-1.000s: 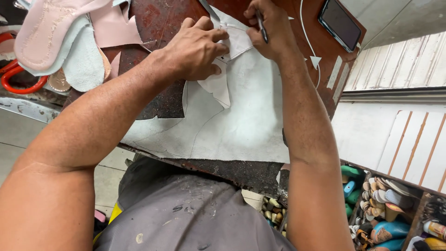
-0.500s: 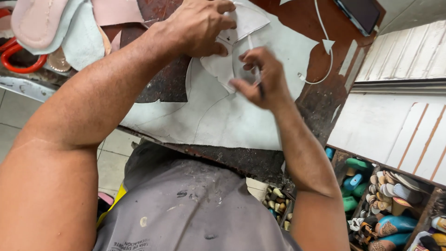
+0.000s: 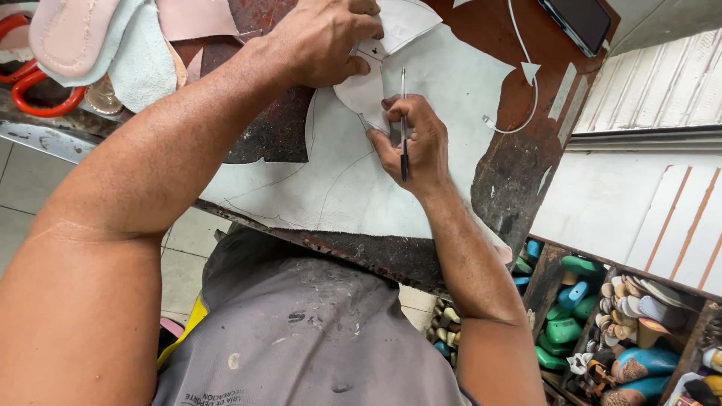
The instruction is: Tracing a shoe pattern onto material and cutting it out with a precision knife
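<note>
A large white sheet of material (image 3: 444, 83) with curved pen lines on it lies on the dark, stained workbench (image 3: 519, 173). My left hand (image 3: 327, 37) presses a white paper pattern piece (image 3: 361, 94) flat onto the sheet. My right hand (image 3: 414, 139) holds a thin black pen (image 3: 404, 124) upright between the fingers, its fingertips resting at the lower edge of the pattern.
Pink and pale sole-shaped cut pieces (image 3: 83, 37) and red-handled scissors (image 3: 45, 94) lie at the top left. A phone (image 3: 579, 22) with a white cable (image 3: 519, 68) lies at the top right. Shelves of shoe lasts and soles (image 3: 617, 323) stand at the lower right.
My right hand has come down from the top of the pattern to its lower edge, with the pen turned upright. The left hand stays pressed on the pattern.
</note>
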